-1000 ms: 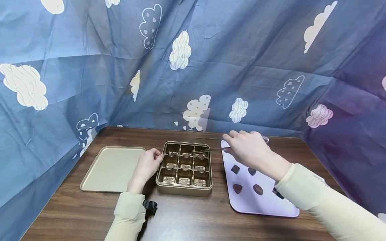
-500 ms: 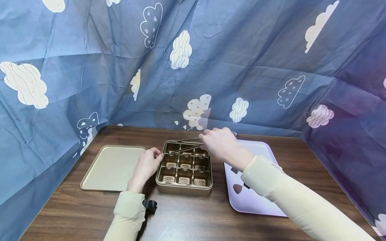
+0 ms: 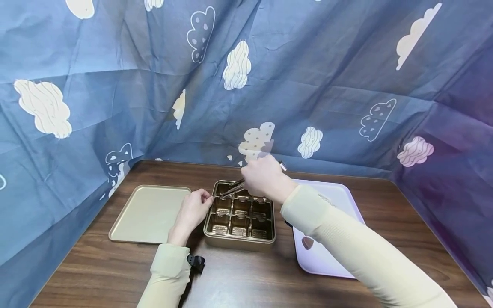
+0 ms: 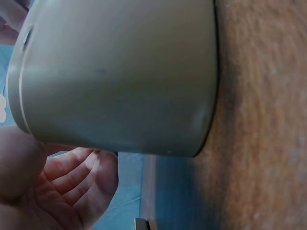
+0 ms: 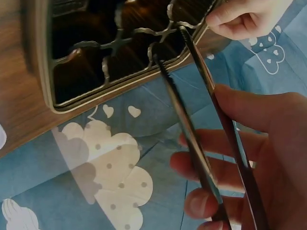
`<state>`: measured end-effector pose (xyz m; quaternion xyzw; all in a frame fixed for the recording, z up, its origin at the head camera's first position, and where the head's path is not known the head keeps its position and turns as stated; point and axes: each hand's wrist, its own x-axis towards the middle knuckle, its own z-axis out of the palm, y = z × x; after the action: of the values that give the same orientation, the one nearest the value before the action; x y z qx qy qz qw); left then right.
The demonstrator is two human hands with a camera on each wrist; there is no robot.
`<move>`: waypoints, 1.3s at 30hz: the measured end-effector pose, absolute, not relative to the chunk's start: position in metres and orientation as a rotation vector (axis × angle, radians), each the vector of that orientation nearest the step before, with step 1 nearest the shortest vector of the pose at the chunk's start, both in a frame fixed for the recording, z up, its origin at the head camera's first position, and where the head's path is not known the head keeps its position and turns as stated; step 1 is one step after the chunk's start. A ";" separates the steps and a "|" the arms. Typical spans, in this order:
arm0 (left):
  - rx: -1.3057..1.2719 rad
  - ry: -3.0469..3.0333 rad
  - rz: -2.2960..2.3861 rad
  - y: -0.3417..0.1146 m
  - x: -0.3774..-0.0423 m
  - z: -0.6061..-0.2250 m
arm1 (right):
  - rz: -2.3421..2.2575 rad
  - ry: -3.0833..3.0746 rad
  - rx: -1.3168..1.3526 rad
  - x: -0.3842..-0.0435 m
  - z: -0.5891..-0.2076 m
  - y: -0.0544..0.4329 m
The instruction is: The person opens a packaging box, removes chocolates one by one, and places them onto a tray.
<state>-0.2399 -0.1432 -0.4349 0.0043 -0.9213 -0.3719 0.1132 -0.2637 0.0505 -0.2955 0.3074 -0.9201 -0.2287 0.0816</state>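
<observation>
My right hand [image 3: 265,177] holds a pair of metal tweezers [image 5: 184,127] between thumb and fingers, pointing them down into the far left part of a gold divided baking tin [image 3: 239,244]. In the right wrist view the serrated tips stand apart with nothing visible between them, over the corner compartment. My left hand [image 3: 194,209] pinches the left rim of the tin near that corner. Seen from the left wrist, the thumb lies at the rim and the other fingers curl beyond the tin's wall [image 4: 115,81]. The compartments in view look dark inside.
A flat gold tray [image 3: 146,214] lies to the left of the tin. On the right is a lilac tray [image 3: 327,263] with a brown chocolate [image 3: 307,243] showing; my right sleeve covers much of it. A blue cloud-print cloth [image 3: 215,111] hangs behind the table.
My right hand has carried the tweezers leftward from beside the lilac tray to the tin's far left compartment, and their arms have drawn closer together. The left hand keeps its place on the rim.
</observation>
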 end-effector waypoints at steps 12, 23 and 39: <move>0.003 -2.696 -1.095 -0.143 -0.240 -0.441 | -0.887 -2.839 0.792 -0.265 -0.302 0.012; -0.020 -2.688 -1.078 -0.143 -0.239 -0.439 | -0.998 -2.877 0.692 -0.257 -0.302 -0.018; -0.014 -2.685 -1.069 -0.144 -0.241 -0.436 | -0.979 -2.829 0.754 -0.266 -0.308 -0.016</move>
<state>-0.2408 -0.1437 -0.4361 -0.0048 -0.9217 -0.3671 0.1253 -0.2655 -0.0159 -0.3076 0.2440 -0.9161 -0.3169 0.0272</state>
